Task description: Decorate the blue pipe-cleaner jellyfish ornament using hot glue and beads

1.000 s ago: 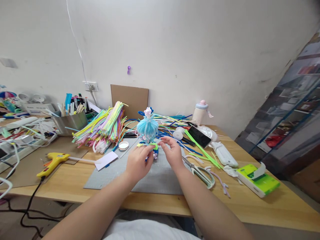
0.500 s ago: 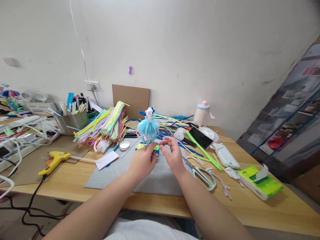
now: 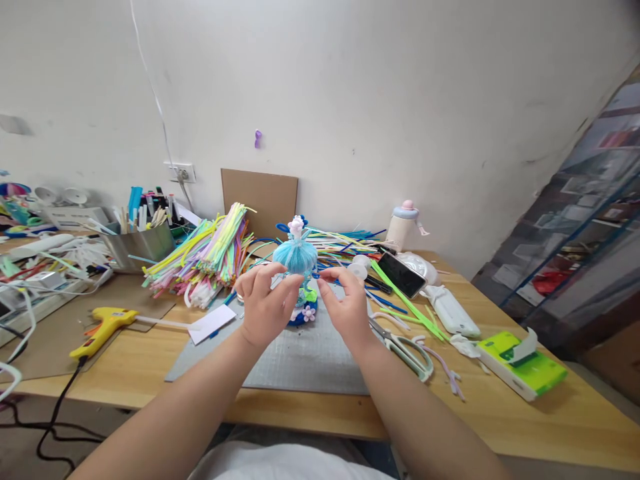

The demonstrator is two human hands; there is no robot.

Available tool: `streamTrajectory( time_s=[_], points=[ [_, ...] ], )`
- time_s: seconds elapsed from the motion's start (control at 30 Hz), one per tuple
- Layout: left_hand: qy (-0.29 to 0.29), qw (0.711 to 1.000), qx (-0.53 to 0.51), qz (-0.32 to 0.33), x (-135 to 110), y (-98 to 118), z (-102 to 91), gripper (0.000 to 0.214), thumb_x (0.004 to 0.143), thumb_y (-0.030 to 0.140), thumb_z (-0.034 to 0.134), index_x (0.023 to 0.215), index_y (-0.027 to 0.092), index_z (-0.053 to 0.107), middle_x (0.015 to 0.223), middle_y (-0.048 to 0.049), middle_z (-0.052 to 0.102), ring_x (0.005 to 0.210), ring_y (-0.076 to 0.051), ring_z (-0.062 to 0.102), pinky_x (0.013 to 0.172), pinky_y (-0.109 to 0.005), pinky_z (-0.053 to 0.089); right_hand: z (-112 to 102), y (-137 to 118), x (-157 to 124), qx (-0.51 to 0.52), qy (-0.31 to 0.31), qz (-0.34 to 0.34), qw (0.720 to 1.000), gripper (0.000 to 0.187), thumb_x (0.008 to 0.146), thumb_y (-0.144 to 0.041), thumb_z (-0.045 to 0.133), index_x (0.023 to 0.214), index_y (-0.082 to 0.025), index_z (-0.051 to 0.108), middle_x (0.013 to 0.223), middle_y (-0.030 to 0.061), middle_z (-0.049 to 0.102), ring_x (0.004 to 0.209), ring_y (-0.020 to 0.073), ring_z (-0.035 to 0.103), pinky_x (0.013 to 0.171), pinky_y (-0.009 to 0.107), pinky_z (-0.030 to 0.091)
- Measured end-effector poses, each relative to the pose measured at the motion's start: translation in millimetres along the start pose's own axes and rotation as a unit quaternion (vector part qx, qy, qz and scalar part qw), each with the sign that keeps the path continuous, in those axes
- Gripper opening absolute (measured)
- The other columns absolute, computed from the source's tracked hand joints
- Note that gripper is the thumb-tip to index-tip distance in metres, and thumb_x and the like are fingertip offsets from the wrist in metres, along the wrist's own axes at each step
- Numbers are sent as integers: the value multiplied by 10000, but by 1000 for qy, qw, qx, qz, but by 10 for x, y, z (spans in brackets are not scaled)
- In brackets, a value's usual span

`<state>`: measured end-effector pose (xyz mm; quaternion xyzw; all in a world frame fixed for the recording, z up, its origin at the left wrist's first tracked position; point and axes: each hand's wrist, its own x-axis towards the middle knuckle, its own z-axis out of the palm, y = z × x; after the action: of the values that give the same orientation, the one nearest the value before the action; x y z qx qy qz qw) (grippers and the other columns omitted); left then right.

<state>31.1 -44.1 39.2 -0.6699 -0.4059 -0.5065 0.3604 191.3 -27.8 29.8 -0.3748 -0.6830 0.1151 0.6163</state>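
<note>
A pipe-cleaner figure [image 3: 295, 257] with a fluffy light-blue skirt and a white-and-pink top stands upright between my hands. Its dark blue base carries a pink flower [image 3: 309, 313] and a bright green piece [image 3: 310, 295]. My left hand [image 3: 265, 300] is at the figure's left side, fingers spread and thumb apart, holding nothing visible. On the other side, my right hand [image 3: 345, 303] has curved fingers, with thumb and forefinger slightly apart beside the lower skirt. Whether its fingertips touch the figure I cannot tell. Part of the base is hidden behind my left hand.
A grey cutting mat [image 3: 300, 363] lies under the figure. Scissors [image 3: 407, 350], a phone [image 3: 403, 273] and a green tissue pack [image 3: 523, 363] are on the right. To the left are a yellow glue gun [image 3: 103, 330], a white card [image 3: 213, 323] and a pipe-cleaner bundle [image 3: 213, 257].
My left hand has moved left and up off the base, its fingers spreading. More of the base and the pink flower shows. My right hand has stayed nearly in place.
</note>
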Motion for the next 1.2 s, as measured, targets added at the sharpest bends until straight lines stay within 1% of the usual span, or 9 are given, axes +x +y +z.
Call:
streamTrajectory(
  time_s=[0.07,0.13,0.27,0.4,0.53,0.67,0.83,1.0,1.2],
  points=[
    [-1,1000,14,16,48,-26,26,141,748,214,680,837,323,689,965,-44,607,991,-231,482,840,-391,312,32,-32,56,-49,-17,-12,999,99,815,-305,609,875,-227,622,878,24,687,830,216,598,839,402,324],
    [-8,1000,15,25,85,-41,48,186,759,206,660,902,324,681,1011,-47,611,1026,-237,483,862,-397,314,72,-48,105,-82,-31,-13,996,107,817,-319,607,853,-221,631,878,27,696,850,223,600,829,396,300],
    [-38,998,-23,53,168,-59,87,322,785,183,603,1089,288,607,1121,-60,604,1120,-234,491,930,-389,332,152,-56,179,-86,-36,13,996,88,802,-295,616,805,-213,648,829,17,691,832,220,585,830,390,284],
    [-56,995,-28,76,239,-95,123,351,788,163,586,1122,272,584,1147,-60,615,1139,-232,498,943,-388,330,212,-52,212,35,-24,109,993,69,757,-270,634,737,-210,661,788,18,662,821,215,544,881,406,294],
    [-65,993,-19,97,247,-144,136,269,794,193,603,1045,289,623,1106,-41,643,1095,-226,520,917,-391,329,246,-9,216,140,-38,171,975,151,743,-335,633,764,-189,662,770,28,650,741,185,537,781,351,397],
    [-67,992,-19,104,229,-169,129,243,801,226,614,1034,292,634,1078,-36,659,1071,-225,526,900,-391,328,225,6,231,245,-82,227,939,229,725,-394,643,788,-174,654,765,31,663,725,167,567,725,313,431],
    [-64,994,-27,86,237,-154,112,233,804,222,613,1028,280,638,1056,-35,667,1046,-222,535,898,-390,325,133,-27,275,314,-133,289,895,200,672,-363,704,763,-186,678,740,10,664,696,141,563,725,305,418],
    [-71,994,-35,76,259,-136,83,217,807,223,610,1014,278,641,1048,-40,664,1044,-226,525,895,-389,319,85,27,346,343,-175,307,870,219,595,-319,776,758,-186,716,767,12,686,742,146,575,787,319,411],
    [-71,994,-37,76,268,-126,63,227,805,219,611,1022,280,637,1047,-40,658,1044,-229,518,886,-391,324,36,67,443,352,-220,292,862,205,561,-278,805,726,-178,734,729,0,688,722,142,577,808,329,417]
  ],
)
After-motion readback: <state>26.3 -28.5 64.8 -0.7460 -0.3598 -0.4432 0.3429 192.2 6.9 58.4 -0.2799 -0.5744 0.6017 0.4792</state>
